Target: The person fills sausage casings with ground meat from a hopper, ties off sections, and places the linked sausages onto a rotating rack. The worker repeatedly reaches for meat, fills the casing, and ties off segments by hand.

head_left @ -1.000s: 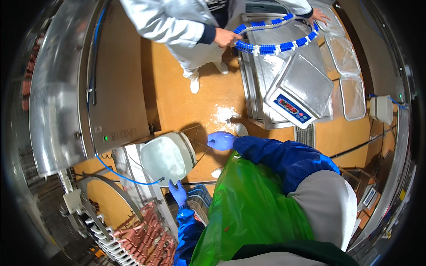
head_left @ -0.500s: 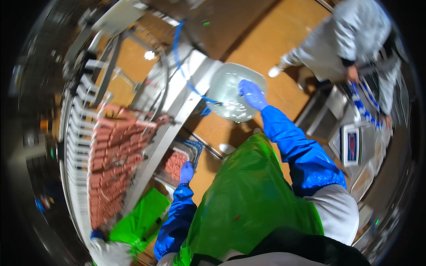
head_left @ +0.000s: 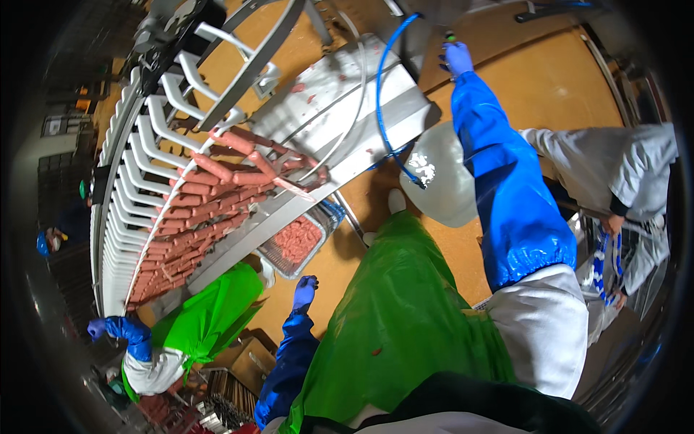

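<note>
My right hand [head_left: 457,59], in a purple-blue glove, is stretched far forward, its fingers reaching up to a small green button [head_left: 450,36] on a metal surface. Whether the fingertips press it is too small to tell. My left hand [head_left: 306,292], gloved alike, is low beside my green apron [head_left: 405,304], its fingers curled in and nothing visible in them. Below my right forearm stands a whitish tub [head_left: 441,181], partly hidden by the blue sleeve. A blue hose [head_left: 380,94] runs down to its edge.
Linked sausages [head_left: 195,210] hang on a rack of white hooks [head_left: 173,101] at left, over a metal trough [head_left: 405,108]. A tray of ground meat [head_left: 293,239] is beneath. A co-worker in a green apron [head_left: 210,311] stands lower left; another person in white [head_left: 643,173] is at right.
My right hand has left the tub and moved forward and right to the green button. My left hand has come away from beside the meat tray. The view has shifted.
</note>
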Demonstrator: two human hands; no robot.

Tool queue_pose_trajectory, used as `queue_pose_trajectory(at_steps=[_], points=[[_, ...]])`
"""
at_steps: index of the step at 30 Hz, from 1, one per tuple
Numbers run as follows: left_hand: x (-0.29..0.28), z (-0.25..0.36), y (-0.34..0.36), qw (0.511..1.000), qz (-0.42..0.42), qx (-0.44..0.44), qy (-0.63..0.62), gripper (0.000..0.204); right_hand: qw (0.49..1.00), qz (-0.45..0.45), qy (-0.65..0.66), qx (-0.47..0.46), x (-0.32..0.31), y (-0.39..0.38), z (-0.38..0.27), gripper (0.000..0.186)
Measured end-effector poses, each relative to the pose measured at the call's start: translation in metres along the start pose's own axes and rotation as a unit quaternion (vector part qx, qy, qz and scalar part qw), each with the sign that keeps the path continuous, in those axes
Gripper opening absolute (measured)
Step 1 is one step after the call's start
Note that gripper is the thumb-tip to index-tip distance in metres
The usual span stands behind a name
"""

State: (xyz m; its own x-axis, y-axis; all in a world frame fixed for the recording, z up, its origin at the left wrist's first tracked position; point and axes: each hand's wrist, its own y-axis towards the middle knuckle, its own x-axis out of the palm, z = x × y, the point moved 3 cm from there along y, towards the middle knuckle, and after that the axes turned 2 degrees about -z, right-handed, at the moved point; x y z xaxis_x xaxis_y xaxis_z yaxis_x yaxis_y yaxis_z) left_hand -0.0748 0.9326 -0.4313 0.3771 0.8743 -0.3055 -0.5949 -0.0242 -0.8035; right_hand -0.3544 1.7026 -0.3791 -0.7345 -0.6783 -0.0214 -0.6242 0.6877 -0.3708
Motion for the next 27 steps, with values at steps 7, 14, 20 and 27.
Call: queue_pose_trajectory(at_steps=[7,14,20,27], points=[[-0.005,0.013,-0.008,0.996,0.047,-0.031,-0.066,0.018,0.995,0.063,0.068,-0.029,0.029,0.015,0.002,0.028],[-0.011,0.021,0.012,0.998,-0.014,-0.019,-0.052,0.024,0.993,0.029,0.114,-0.003,0.007,-0.003,0.000,0.034],[-0.036,-0.008,0.049,0.998,-0.046,-0.007,-0.030,0.027,0.864,-0.504,-0.005,0.006,0.089,-0.225,0.011,0.028],[-0.088,-0.021,0.021,0.998,-0.023,0.058,-0.016,0.020,0.825,-0.198,-0.210,-0.486,0.281,-0.183,0.226,0.048]])
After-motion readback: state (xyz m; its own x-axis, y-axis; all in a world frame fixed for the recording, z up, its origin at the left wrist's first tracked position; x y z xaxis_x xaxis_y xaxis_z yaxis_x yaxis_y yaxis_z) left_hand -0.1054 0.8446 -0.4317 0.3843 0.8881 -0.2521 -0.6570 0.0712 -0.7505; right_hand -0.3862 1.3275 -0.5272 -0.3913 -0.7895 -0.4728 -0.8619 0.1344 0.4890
